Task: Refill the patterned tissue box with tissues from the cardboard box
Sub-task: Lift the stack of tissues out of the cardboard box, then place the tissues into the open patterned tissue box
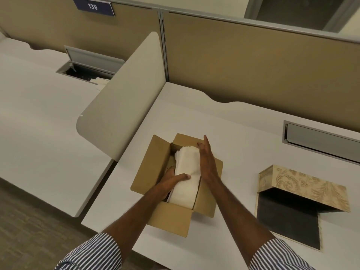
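Note:
An open cardboard box (155,164) stands on the white desk (233,133), with a white stack of tissues (188,168) inside it. My left hand (172,178) reaches into the box at the stack's left side, thumb lying over the top, fingers hidden below. My right hand (207,160) lies flat against the stack's right side, fingers straight and pointing away from me. To the right, the patterned tissue box (303,184) rests with its lid open, showing a dark interior (288,217).
A cream divider panel (124,94) rises left of the cardboard box, with another desk (39,114) beyond it. A grey cable hatch (321,141) is set in the desk at the right. Tan partition walls (253,65) close off the back.

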Demonstrator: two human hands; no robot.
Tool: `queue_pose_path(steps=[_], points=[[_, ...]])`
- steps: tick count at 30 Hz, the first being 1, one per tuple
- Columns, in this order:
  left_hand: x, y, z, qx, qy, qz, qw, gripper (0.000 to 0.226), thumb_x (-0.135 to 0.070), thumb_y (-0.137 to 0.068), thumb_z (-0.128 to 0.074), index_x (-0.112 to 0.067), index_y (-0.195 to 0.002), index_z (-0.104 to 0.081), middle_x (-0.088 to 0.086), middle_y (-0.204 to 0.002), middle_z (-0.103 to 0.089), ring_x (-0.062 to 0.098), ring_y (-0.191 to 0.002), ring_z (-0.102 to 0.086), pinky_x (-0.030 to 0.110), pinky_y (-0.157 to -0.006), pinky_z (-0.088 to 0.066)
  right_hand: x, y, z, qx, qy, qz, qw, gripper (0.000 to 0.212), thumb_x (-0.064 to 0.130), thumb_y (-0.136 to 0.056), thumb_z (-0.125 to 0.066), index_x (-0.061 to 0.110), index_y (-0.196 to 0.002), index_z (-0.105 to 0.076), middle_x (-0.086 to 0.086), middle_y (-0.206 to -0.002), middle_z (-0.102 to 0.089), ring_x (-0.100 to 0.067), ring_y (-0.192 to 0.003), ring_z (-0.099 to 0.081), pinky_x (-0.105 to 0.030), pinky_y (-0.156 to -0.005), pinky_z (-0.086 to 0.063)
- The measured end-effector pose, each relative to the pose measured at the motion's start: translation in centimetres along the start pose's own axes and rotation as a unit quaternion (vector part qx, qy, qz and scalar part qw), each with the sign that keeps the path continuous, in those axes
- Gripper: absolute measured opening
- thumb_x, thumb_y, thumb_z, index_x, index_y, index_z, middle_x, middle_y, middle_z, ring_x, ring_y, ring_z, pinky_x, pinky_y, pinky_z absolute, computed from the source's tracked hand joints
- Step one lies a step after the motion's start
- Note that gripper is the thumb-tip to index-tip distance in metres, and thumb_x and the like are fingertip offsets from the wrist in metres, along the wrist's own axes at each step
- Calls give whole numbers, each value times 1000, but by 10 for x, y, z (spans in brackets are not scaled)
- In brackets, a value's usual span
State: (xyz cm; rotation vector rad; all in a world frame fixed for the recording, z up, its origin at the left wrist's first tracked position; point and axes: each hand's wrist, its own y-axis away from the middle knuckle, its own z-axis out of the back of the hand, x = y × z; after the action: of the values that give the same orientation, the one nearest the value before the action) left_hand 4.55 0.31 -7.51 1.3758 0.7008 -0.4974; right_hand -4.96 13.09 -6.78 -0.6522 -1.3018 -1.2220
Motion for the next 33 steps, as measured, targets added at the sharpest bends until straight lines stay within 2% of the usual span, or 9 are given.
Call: queue_pose_path(steps=[5, 8, 13, 15, 18, 22, 25, 29, 33], points=[[-10, 19, -1, 3, -74, -137, 988, 73, -50, -57, -85, -43, -118, -44, -5, -122, -62, 15, -109, -63, 35, -87, -56, 31, 11, 43, 27, -154, -50, 987, 71, 65, -94, -19, 32, -157, -20, -8, -155, -44, -25, -142, -42, -50, -121, -29], [-23, 32, -1, -9, -180, -217, 959, 77, -49, -66, -84, -33, -126, -39, -5, -122, -57, 15, -112, -59, 34, -89, -53, 61, 27, 74, 11, -157, -8, 987, 74, 65, -91, -20, 28, -154, -30, -4, -156, -43, -25, -145, -40, -54, -123, -24], [-57, 64, -5, -46, -334, -310, 889, 86, -63, -64, -75, -31, -131, -31, -7, -121, -56, 12, -104, -61, 35, -84, -60, 117, 77, 130, 8, 125, 211, 970, 62, 63, -92, -47, 34, -146, -45, 18, -152, -46, 0, -141, -39, -36, -120, -30], [-70, 79, -13, -50, -379, -354, 854, 82, -65, -65, -72, -34, -128, -30, -8, -118, -58, 10, -96, -63, 30, -77, -62, 133, 102, 142, 71, 315, 293, 900, 75, 78, -85, -46, 40, -149, -38, 23, -157, -34, 1, -149, -23, -38, -124, -15], [-88, 96, -33, -47, -446, -420, 789, 78, -58, -67, -74, -31, -127, -33, -3, -114, -65, 14, -90, -66, 33, -71, -62, 136, 130, 146, 95, 567, 364, 733, 97, 87, -78, -39, 30, -156, -24, 4, -167, -23, -18, -156, -8, -54, -125, -3], [-99, 110, -71, -26, -520, -467, 715, 76, -50, -69, -76, -24, -129, -38, 3, -107, -68, 22, -88, -66, 39, -71, -58, 115, 154, 160, 79, 685, 283, 667, 118, 84, -68, -57, 16, -156, -19, -11, -164, -26, -32, -156, -6, -62, -123, 0], [-99, 115, -103, 4, -561, -478, 676, 75, -47, -71, -74, -20, -131, -39, 6, -104, -67, 26, -88, -63, 36, -72, -51, 98, 169, 182, 40, 706, 245, 663, 104, 70, -72, -67, 12, -150, -31, -14, -150, -45, -36, -149, -27, -63, -122, -5], [-88, 115, -148, 29, -578, -501, 644, 72, -49, -72, -72, -23, -130, -39, 4, -101, -66, 25, -85, -62, 33, -68, -43, 70, 192, 215, 14, 665, 223, 713, 70, 55, -76, -68, 16, -131, -51, -7, -121, -60, -29, -117, -56, -52, -120, -27], [-60, 104, -190, 50, -629, -500, 594, 83, -46, -71, -73, -22, -141, -34, 2, -121, -59, 25, -98, -59, 39, -77, -49, 32, 216, 257, 7, 613, 203, 764, 56, 44, -74, -70, 16, -122, -59, -4, -110, -62, -25, -98, -58, -38, -90, -46]])
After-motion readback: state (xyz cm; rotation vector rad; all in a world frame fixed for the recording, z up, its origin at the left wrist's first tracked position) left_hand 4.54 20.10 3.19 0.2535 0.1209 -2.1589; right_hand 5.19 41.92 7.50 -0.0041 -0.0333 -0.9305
